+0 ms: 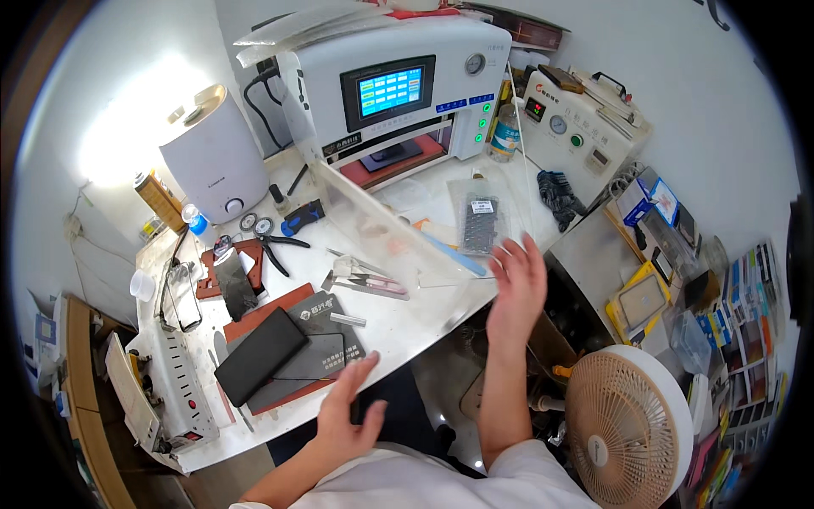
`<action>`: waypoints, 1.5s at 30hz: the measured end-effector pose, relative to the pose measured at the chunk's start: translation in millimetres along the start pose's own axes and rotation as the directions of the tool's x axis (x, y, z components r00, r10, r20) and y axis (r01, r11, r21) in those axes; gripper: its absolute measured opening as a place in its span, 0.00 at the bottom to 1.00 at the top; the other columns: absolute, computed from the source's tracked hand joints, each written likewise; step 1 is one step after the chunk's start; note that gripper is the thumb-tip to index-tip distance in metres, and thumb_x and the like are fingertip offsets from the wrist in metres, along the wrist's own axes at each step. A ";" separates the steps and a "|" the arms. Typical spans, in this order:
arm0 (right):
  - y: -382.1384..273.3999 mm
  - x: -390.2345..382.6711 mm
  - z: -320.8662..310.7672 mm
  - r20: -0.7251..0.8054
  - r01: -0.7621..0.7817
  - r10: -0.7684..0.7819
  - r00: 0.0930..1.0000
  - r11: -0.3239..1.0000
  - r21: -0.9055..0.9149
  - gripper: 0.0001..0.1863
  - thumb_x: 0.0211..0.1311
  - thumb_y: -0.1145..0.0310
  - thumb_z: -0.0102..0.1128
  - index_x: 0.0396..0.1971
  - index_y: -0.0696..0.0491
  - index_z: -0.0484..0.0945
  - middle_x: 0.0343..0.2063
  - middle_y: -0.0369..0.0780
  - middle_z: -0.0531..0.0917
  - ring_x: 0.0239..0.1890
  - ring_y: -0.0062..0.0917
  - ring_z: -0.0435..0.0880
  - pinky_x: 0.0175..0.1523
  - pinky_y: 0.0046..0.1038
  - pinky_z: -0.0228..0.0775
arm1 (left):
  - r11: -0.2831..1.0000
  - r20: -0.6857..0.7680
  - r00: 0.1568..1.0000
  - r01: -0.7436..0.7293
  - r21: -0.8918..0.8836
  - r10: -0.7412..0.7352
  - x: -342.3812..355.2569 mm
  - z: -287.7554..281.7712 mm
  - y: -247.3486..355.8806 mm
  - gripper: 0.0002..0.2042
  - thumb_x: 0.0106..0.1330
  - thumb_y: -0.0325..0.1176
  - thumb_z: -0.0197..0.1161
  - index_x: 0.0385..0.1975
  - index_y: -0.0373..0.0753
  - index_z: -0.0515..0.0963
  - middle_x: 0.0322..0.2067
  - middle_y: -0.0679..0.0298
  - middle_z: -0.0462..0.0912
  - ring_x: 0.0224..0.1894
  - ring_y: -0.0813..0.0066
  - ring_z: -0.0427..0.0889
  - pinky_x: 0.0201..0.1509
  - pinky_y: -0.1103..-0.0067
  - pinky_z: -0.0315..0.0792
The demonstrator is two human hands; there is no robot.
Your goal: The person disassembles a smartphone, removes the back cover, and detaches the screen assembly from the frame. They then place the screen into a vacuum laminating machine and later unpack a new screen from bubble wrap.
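My left hand (pixel 345 413) hovers at the table's front edge, fingers apart and holding nothing. Nearest to it are a dark grey mat (pixel 326 307) and a black phone-shaped slab (pixel 261 356) lying over a reddish-brown pad. My right hand (pixel 517 288) is raised beyond the table's right edge, fingers stretched and nothing in them. Just past its fingertips lies a clear plastic bag (pixel 480 225) with dark pieces inside. A small silver bar (pixel 348 320) rests on the mat. Tweezers and similar thin tools (pixel 365 278) lie farther back.
A white machine (pixel 398 85) with a lit screen stands behind; its clear flap (pixel 390 225) juts over the table. At left are a white humidifier-like appliance (pixel 216 157), pliers (pixel 275 246) and a brown holder (pixel 212 278). A fan (pixel 627 428) stands at lower right.
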State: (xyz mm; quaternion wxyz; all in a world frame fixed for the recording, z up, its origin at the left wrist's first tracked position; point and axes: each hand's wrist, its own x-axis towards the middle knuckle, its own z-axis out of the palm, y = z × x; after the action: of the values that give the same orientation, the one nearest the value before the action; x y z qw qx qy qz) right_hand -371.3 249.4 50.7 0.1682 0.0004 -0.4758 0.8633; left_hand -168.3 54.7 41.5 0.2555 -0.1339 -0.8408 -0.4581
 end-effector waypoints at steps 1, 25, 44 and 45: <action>-0.9 -2.6 -17.0 -0.079 0.048 -0.049 0.996 0.999 -0.010 0.23 0.70 0.71 0.55 0.62 0.60 0.67 0.51 0.44 0.79 0.50 0.27 0.80 0.55 0.29 0.74 | 0.999 -0.073 0.997 0.008 0.032 -0.006 -5.4 -0.5 -10.6 0.32 0.64 0.19 0.56 0.69 0.30 0.55 0.54 0.42 0.79 0.54 0.52 0.82 0.64 0.68 0.69; 147.9 161.1 99.1 0.239 0.095 0.009 0.971 0.903 -0.420 0.38 0.56 0.76 0.59 0.68 0.63 0.57 0.61 0.54 0.71 0.63 0.38 0.73 0.67 0.34 0.64 | 0.864 -0.373 0.907 0.019 0.503 0.197 -110.3 -79.0 -74.1 0.28 0.64 0.14 0.48 0.66 0.27 0.55 0.45 0.49 0.75 0.47 0.60 0.78 0.70 0.56 0.61; 155.0 277.9 60.8 0.119 0.063 -0.018 0.993 0.920 -0.387 0.30 0.46 0.83 0.51 0.56 0.61 0.66 0.43 0.41 0.79 0.34 0.26 0.77 0.38 0.25 0.68 | 0.860 -0.425 0.875 0.018 0.510 0.233 -94.1 -80.8 -64.2 0.32 0.55 0.14 0.53 0.64 0.34 0.60 0.39 0.57 0.83 0.40 0.64 0.85 0.61 0.59 0.69; 155.7 281.7 58.5 0.129 0.049 0.005 0.992 0.911 -0.409 0.33 0.48 0.81 0.53 0.60 0.61 0.63 0.46 0.42 0.79 0.39 0.28 0.79 0.46 0.27 0.72 | 0.860 -0.426 0.874 0.018 0.511 0.235 -93.5 -80.6 -63.9 0.32 0.55 0.14 0.53 0.64 0.34 0.60 0.39 0.57 0.83 0.40 0.65 0.85 0.61 0.60 0.69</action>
State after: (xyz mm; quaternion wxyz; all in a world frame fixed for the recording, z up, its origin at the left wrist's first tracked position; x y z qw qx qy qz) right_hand -691.7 206.6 0.0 0.1435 0.0253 -0.6564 0.7402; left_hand -95.0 -46.9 -18.7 0.5049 0.0042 -0.8326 -0.2278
